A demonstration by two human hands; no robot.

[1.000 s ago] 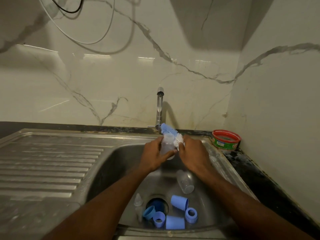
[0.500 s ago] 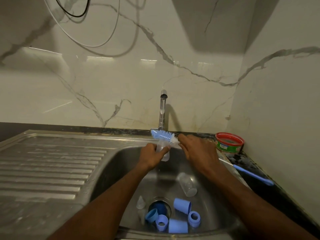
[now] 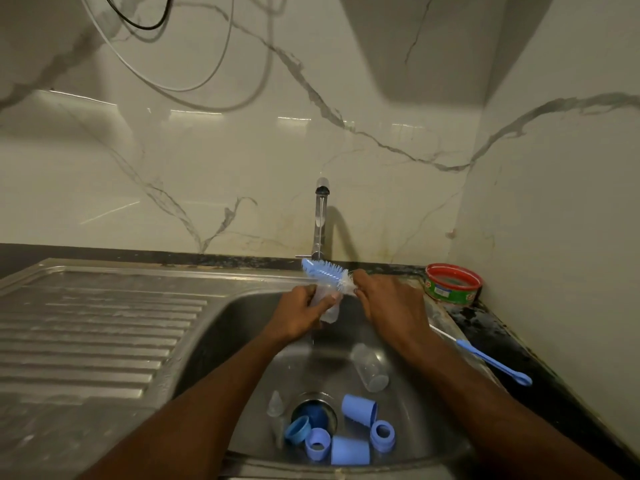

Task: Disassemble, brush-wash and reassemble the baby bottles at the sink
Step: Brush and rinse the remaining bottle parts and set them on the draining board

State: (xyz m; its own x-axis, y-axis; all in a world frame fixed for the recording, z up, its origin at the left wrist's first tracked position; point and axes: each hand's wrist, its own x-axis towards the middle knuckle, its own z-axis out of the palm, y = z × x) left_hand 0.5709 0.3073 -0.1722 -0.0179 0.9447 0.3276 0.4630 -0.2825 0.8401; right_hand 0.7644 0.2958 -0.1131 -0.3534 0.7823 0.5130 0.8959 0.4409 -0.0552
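Since the earlier frame, both my hands have stayed high over the back of the basin below the tap, and the brush head has tilted only slightly across the bottle mouth. Steel sink point(image 3: 214, 327): ribbed drainboard at left, basin at right, its front rim at the bottom edge and its right rim along the dark tabletop point(image 3: 502, 344). Tap point(image 3: 321, 216): upright at the back wall, just behind my hands. My left hand point(image 3: 300, 315): fingers and thumb curled round a clear bottle point(image 3: 328, 308), held tilted with its base pointing down into the basin. My right hand point(image 3: 388, 306): fingers curled and pinching the bristle end of the blue brush point(image 3: 325, 271), which lies across the top of the bottle and projects left past my left fingers. The basin's middle, under my hands, lies open. A second clear bottle point(image 3: 370, 368) lies on its side on the basin floor, below my right wrist. Blue caps and rings point(image 3: 349, 441) cluster at the drain near the front rim; a clear teat point(image 3: 275, 403) stands just left of them. A thin blue brush point(image 3: 491, 362) lies on the right rim and tabletop. A red-rimmed tub point(image 3: 453, 284) sits in the back right corner.
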